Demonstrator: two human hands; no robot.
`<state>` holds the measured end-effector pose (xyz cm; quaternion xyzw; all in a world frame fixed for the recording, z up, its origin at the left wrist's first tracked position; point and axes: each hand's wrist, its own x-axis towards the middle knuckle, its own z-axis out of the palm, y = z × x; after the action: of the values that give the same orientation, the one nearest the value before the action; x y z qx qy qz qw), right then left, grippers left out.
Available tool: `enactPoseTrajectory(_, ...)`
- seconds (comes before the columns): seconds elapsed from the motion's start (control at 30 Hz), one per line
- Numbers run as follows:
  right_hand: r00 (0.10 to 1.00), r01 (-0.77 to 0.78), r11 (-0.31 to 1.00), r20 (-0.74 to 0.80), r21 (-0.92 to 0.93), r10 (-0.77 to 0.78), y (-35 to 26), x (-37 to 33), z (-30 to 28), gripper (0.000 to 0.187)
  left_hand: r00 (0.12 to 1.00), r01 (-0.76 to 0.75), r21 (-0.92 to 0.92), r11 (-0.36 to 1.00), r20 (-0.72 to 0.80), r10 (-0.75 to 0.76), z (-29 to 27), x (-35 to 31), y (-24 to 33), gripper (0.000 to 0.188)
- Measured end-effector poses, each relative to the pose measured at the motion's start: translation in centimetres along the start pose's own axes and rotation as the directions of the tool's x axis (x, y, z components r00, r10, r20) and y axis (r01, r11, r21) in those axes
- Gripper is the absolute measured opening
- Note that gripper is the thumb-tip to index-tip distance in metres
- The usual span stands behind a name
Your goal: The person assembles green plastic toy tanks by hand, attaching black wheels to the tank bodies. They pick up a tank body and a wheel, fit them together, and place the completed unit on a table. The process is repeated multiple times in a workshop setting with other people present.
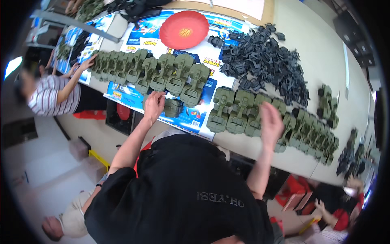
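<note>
Lying at the near edge of the table, a green toy vehicle (174, 108) sits partly under the left hand (154, 106), whose fingers are bent loosely over it; from where I stand I can't tell whether they pinch the toy or only rest against it. The right hand (271, 126) is a blur, its fingers looking stretched out and held close together above the right row of green vehicles (239, 112). I can't tell whether it touches one, and the blur hides whether anything is in its grip.

Just beyond the left hand runs the left row of green vehicles (166, 73), packed side by side on brightly printed blue sheets (191, 124). Behind the right row spreads a big heap of black parts (264, 61), and to the left of that a round red plate (184, 30) with a scalloped rim lies on the printed sheets. The pale table (313, 40) shows bare farther right, where a few more green pieces (327, 105) stand apart.

Over on the left, someone in a striped shirt (57, 93) reaches a hand (86, 64) to the far end of the left row. Another person (77, 215) shows at lower left, and someone in dark and red clothes (337, 203) at lower right, near a red chair (294, 189).
</note>
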<state>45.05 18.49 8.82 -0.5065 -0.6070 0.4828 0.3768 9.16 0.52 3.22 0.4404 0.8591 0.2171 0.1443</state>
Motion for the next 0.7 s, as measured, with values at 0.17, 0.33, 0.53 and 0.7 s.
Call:
enactPoseTrajectory(0.17, 0.910, -0.128, 0.969, 0.363, -0.213, 0.200, 0.7, -2.3, 17.4, 0.067, 0.994, -0.113, -0.048, 0.992, 0.000, 0.113, -0.3, 0.2, -2.5, 0.018)
enactPoseTrajectory(0.33, 0.976, 0.127, 0.840, 0.218, -0.528, -0.011, 0.9, -5.0, 22.2, 0.072, 0.836, -0.504, 0.054, 0.862, 0.283, 0.470, -3.5, 0.1, -4.5, 0.058)
enactPoseTrajectory(0.53, 0.995, 0.033, 0.920, 0.101, -0.390, 0.006, -0.2, -7.5, 21.5, 0.048, 0.728, -0.638, 0.130, 0.759, 0.421, 0.541, -0.4, 0.7, -9.2, 0.067)
enactPoseTrajectory(0.7, 0.927, -0.300, 0.907, 0.134, -0.295, 0.350, -1.3, -10.0, 22.0, 0.040, 0.714, -0.585, -0.091, 0.806, 0.413, 0.565, -1.9, 1.3, -9.9, 0.071)
